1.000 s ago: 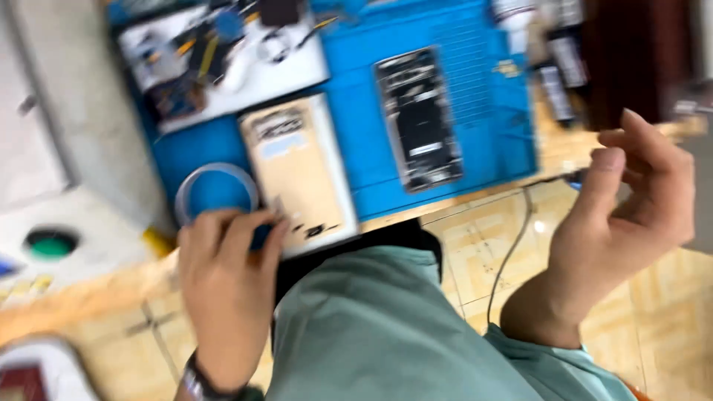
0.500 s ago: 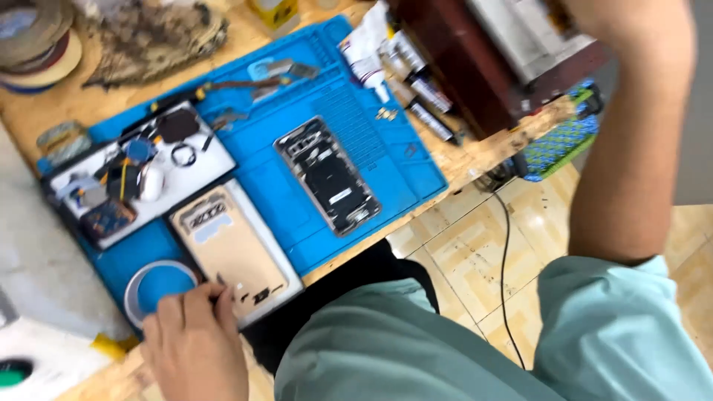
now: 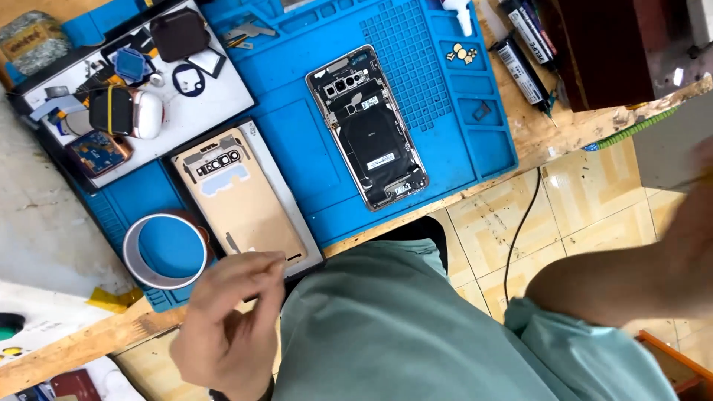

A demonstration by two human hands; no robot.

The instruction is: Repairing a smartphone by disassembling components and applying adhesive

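Wooden table (image 3: 553, 141) seen from above, covered mostly by a blue work mat (image 3: 312, 148), with tiled floor (image 3: 587, 200) beyond its edge. Left hand (image 3: 230, 319) low in view, just off the table's near edge, fingers curled loosely with thumb and fingertips drawn close together; cannot tell whether anything is pinched between them. Directly beyond those fingertips, almost touching: beige phone back cover (image 3: 241, 204), lying inside-up on a grey plate (image 3: 286, 200). Just left of the cover and near the same hand: ring of tape (image 3: 165, 251), flat on the mat. Further off, at mat centre, well apart from both hands: opened phone (image 3: 368, 126), back removed, dark coil and camera cluster showing. Right forearm (image 3: 631, 267) blurred at the right edge; right hand cut off by the frame, so its state cannot be told. White tray (image 3: 223, 93) at upper left, holding small parts: dark square pieces, a white earbud-type case banded in yellow, a small blue board; details too small to name. Dark tubes (image 3: 523, 63) at the mat's right edge. Black cable (image 3: 520, 230) hanging over the floor. Teal shirt (image 3: 401, 334) filling the lower middle.
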